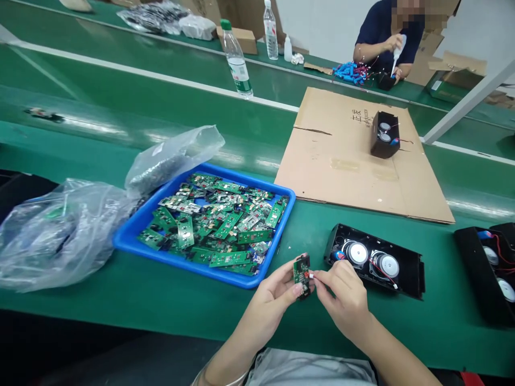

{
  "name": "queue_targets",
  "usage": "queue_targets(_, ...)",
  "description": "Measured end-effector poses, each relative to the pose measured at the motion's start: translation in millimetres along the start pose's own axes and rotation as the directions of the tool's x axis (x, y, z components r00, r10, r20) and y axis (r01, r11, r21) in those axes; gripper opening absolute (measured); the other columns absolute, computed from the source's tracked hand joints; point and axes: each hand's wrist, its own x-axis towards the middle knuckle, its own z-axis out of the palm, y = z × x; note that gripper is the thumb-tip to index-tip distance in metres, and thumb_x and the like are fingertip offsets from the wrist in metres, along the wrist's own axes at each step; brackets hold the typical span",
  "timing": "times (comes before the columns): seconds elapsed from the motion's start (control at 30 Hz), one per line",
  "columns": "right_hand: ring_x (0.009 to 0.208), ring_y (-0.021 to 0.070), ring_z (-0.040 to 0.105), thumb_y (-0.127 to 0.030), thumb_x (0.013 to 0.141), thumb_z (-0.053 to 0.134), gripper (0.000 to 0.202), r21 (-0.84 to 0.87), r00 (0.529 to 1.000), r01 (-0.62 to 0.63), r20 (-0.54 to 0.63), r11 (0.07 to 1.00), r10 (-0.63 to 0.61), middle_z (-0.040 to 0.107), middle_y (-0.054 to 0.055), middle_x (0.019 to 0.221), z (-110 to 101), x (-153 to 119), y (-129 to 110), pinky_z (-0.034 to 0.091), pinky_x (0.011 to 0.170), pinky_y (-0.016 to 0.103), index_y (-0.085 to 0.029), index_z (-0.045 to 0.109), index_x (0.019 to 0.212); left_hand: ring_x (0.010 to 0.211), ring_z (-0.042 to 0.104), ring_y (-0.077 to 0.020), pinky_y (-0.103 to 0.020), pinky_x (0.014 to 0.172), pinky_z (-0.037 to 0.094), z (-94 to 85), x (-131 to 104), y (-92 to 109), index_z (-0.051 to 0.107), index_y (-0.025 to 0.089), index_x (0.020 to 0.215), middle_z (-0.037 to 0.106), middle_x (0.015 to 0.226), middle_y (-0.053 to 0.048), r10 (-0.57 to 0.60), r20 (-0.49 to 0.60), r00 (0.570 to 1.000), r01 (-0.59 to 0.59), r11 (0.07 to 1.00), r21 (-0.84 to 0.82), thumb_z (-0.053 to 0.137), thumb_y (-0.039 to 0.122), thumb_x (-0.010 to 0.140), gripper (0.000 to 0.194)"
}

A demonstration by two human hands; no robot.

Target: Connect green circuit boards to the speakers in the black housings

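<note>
Circuit board [301,272], small and green, sits upright between the person's two hands just above the near edge of the green bench [120,289]. Left hand [277,292] grips it from below and behind, thumb pressed on its lower face. Right hand [341,292] pinches a small white connector [311,275] against the board's right edge, with thumb and forefinger closed on it. Thin red and white wires run from that connector to the open black speaker housing [376,261], which lies flat just beyond the right hand with two round speaker cones facing up.

Left of the hands, a blue tray [132,236] is heaped with many more green boards. Touching its left side lie two crumpled clear plastic bags [60,230], the farther one draped over the tray's far corner. At the right edge of the view a second black housing [483,273] shows only in part.

Beyond the tray, a flattened cardboard sheet [341,166] rests on the conveyor, bearing a small black speaker box [385,134] standing on end. A clear water bottle [238,61] with a green cap stands on the belt farther back. Across the line, another person [382,32] in a dark shirt squeezes a white bottle over a dark part, beside a pile of blue components [350,71].
</note>
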Motion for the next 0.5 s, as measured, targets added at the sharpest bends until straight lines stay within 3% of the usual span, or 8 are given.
queue_targets(0.27,0.053,0.0109,0.046,-0.01,0.087,0.046,0.014,0.037,0.999,-0.052,0.017,0.998,0.052,0.053,-0.002,0.057,-4,2,-3,0.038,0.059,0.028,-0.018,0.055,0.079,0.096,0.063,-0.0253,-0.036,0.086,0.052,3.3,3,1,0.072,0.018,0.088,0.068,0.099,-0.008,0.134,0.038,0.99,-0.137,0.983,0.123,0.076,0.023,0.061,0.027)
queue_targets(0.4,0.052,0.0095,0.043,-0.012,0.087,0.047,0.016,0.068,0.993,-0.106,0.057,0.992,0.102,0.05,-0.003,0.055,-7,4,-3,0.036,0.058,0.026,-0.017,0.054,0.073,0.095,0.063,-0.0221,-0.033,0.085,0.052,3.1,3,0,0.073,0.022,0.088,0.068,0.096,-0.006,0.217,0.062,0.974,-0.225,0.956,0.189,0.074,0.019,0.063,0.025)
queue_targets(0.5,0.052,0.0093,0.042,-0.014,0.087,0.046,0.018,0.1,0.979,-0.154,0.151,0.983,0.138,0.048,-0.004,0.055,-12,7,-4,0.035,0.056,0.025,-0.017,0.053,0.071,0.095,0.062,-0.0215,-0.034,0.085,0.052,0.3,2,0,0.072,0.026,0.092,0.069,0.098,-0.006,0.271,0.098,0.958,-0.288,0.907,0.306,0.072,0.02,0.067,0.026)
